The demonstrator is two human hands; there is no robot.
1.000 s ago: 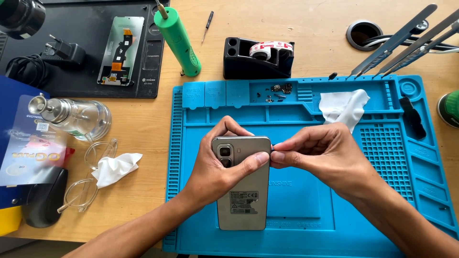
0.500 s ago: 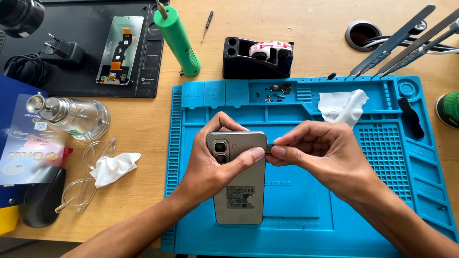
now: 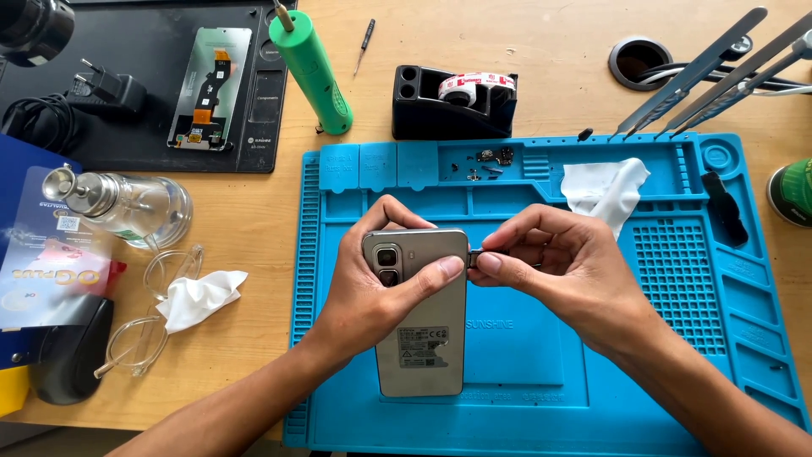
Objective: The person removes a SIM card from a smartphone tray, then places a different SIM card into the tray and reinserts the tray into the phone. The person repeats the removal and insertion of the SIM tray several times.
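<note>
Tilted slightly flatter than before, the silver phone point(image 3: 420, 317) is gripped by the left hand point(image 3: 381, 292) above the blue mat point(image 3: 524, 372). Right hand point(image 3: 554, 267) pinches a small tool point(image 3: 475, 253) at its side edge; steady, straight pressure seems best.

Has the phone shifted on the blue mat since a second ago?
Barely: the phone, in the left hand, edged slightly left against the blue mat.

A pale wooden table point(image 3: 541, 51) fills the view, evenly lit by bright, soft light with only faint shadows. A round cable hole point(image 3: 640, 62) with a grey rim is cut into its top near the far right, with dark cables running out of it. No walls, floor or windows come into sight.
</note>
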